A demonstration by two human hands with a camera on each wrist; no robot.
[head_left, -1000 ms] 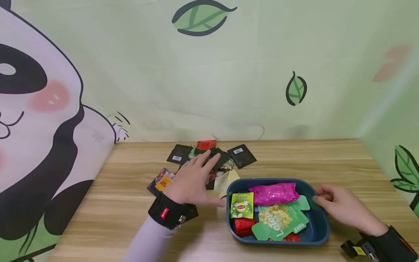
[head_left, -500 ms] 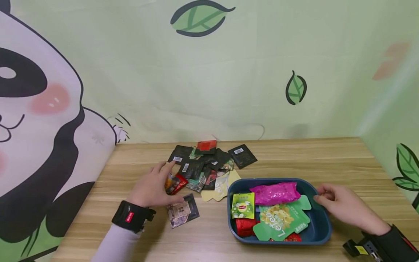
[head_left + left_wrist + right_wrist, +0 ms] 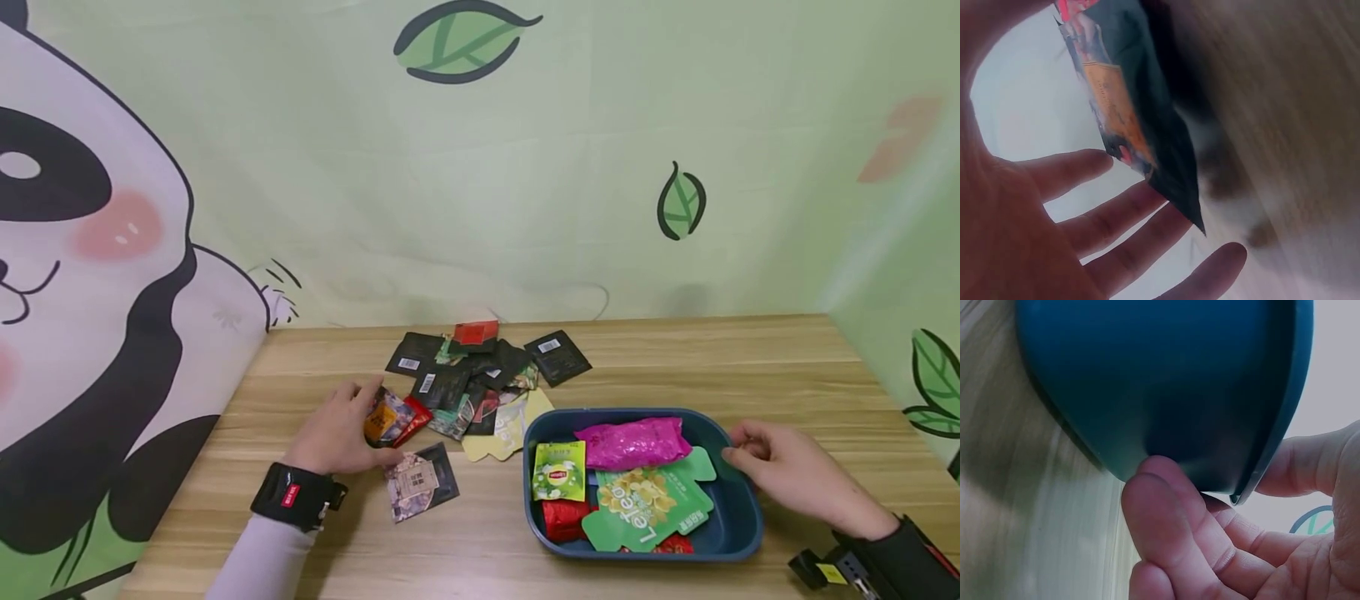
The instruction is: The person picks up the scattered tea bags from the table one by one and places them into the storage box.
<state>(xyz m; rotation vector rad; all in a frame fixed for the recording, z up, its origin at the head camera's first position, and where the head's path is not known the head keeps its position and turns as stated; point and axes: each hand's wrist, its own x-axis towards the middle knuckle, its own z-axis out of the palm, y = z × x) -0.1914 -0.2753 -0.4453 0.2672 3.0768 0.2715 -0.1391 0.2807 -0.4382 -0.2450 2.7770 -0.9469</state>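
Note:
My left hand (image 3: 333,431) lies at the left of a heap of sachets, fingers spread and fairly straight. Its fingertips meet the edge of a black sachet with an orange label (image 3: 1116,106), tilted on edge in the left wrist view. In the head view that sachet lies against a red sachet (image 3: 413,421). The left thumb reaches the corner of a sachet with a pale purple print (image 3: 415,482), flat on the table. My right hand (image 3: 802,475) pinches the right rim of a dark blue plastic basin (image 3: 1166,375), thumb over the rim and fingers curled under it outside.
Inside the basin lie a shiny pink packet (image 3: 633,443), a green Lipton tea sachet (image 3: 558,472), a red packet (image 3: 564,520) and a flattened green box (image 3: 660,504). Several black sachets (image 3: 442,386) and a pale yellow card piece (image 3: 510,429) spread behind, before a printed cloth backdrop (image 3: 480,208).
My left hand has moved left and down from over the heap to its left edge, baring the sachets there. The right hand stays at the basin's rim.

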